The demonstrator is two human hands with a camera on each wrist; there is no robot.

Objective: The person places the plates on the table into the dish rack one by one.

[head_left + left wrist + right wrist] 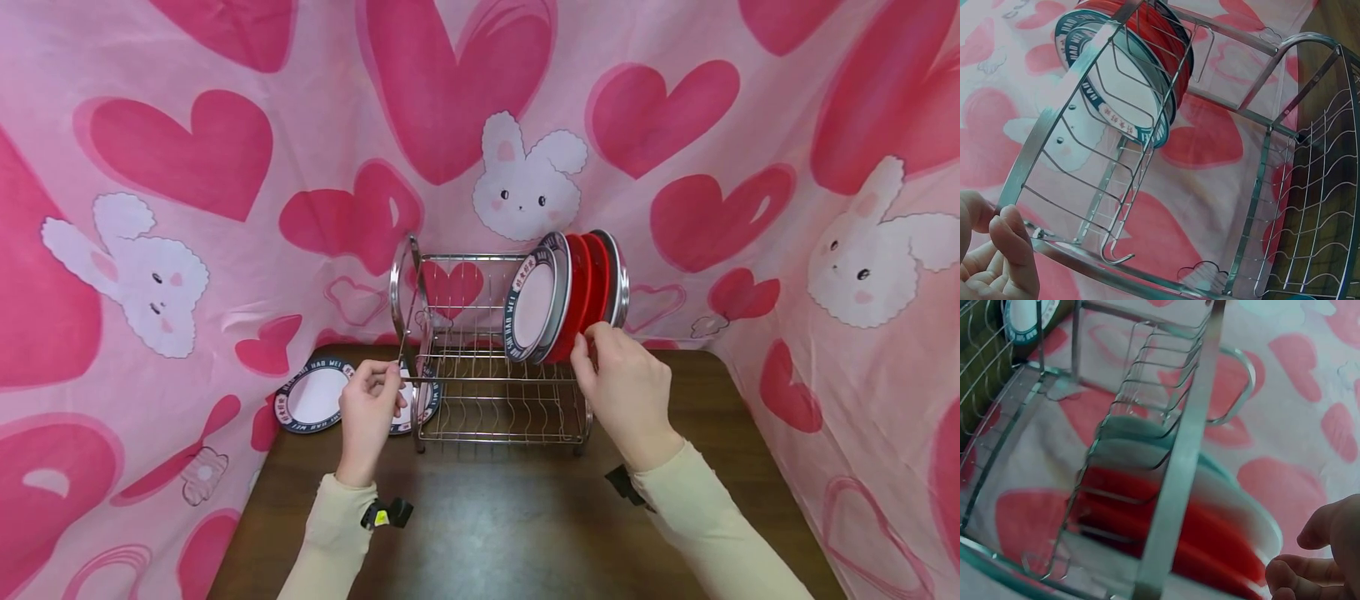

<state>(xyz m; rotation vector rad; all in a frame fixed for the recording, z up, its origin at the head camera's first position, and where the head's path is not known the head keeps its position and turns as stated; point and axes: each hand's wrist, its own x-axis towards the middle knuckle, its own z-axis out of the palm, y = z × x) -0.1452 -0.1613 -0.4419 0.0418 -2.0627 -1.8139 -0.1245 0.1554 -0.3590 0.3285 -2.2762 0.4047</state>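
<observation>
I am seeing the rack standing mid-table, plates upright in its upper right tier. My left hand is pinching the rack's front-left rail. My right hand is touching the red plates' lower edge with curled fingers; I cannot tell whether it is grasping them.

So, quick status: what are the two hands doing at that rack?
Left hand pinches the rack's front rail. Right hand touches the red plates standing in the rack, grip unclear. Two plates lie flat on the table, left.
</observation>
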